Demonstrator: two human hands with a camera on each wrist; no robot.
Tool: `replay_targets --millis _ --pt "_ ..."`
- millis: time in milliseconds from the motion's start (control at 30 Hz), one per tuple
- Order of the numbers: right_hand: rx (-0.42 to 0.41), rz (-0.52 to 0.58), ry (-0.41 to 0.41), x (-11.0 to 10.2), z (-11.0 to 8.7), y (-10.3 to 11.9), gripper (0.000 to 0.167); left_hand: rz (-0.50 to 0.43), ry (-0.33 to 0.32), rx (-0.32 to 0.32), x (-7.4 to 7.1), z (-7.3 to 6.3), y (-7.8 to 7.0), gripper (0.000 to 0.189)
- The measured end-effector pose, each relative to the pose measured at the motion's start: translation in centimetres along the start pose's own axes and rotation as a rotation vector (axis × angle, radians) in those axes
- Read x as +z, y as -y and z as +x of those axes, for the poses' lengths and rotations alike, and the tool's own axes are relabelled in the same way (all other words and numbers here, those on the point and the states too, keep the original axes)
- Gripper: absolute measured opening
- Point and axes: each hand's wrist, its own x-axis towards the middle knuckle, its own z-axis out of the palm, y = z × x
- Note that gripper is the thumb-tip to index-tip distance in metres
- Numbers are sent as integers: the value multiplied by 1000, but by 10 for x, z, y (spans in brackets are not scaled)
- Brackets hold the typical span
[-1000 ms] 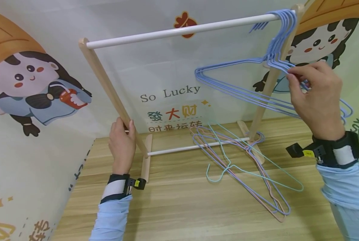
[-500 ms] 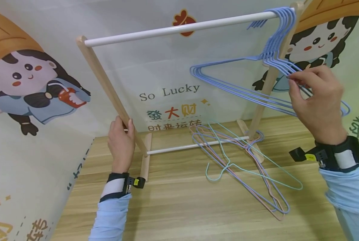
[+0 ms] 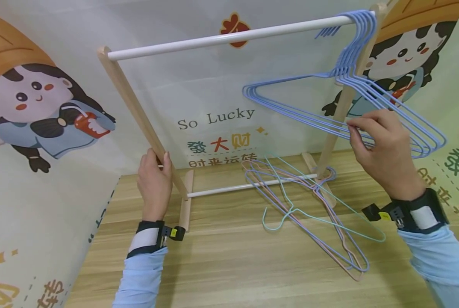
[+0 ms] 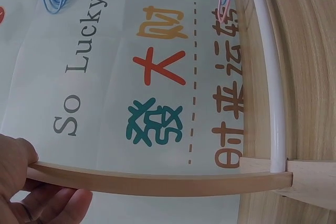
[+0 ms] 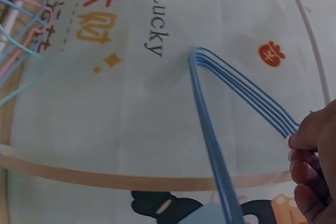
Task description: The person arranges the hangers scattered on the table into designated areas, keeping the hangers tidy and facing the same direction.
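Blue hangers (image 3: 345,70), a nested bunch, hang hooks-over on the white top rail (image 3: 229,39) at its right end, up against the right post (image 3: 343,107). Thin smooth wire, plain triangles, straight bottom bars, rounded corners, all lined up nearly parallel; they angle toward the camera on the right. Right hand (image 3: 385,149) is in front of their lower bars, thumb and index tips about together; can't tell if it has a wire. Left hand (image 3: 155,188) is curled round the wooden left post (image 3: 131,100), low down. On the desk (image 3: 233,256), a mint-green hanger (image 3: 291,210) overlaps a pink hanger (image 3: 358,279) and more blue wire (image 3: 364,270), partly across the lower rail (image 3: 233,189).
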Motion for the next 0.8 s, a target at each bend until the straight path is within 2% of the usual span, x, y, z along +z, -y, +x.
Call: replay_targets --millis 333,500,700,800 --pt "-65 118 158 27 -37 1 23 3 -6 8 0 -1 1 29" --pt "-90 161 236 42 -60 1 12 -4 -9 10 0 -1 0 28" --pt "-86 180 314 53 -86 1 21 -3 -7 7 0 -1 1 29" --pt "-66 201 353 57 -96 3 11 -4 -6 7 0 -1 1 29"
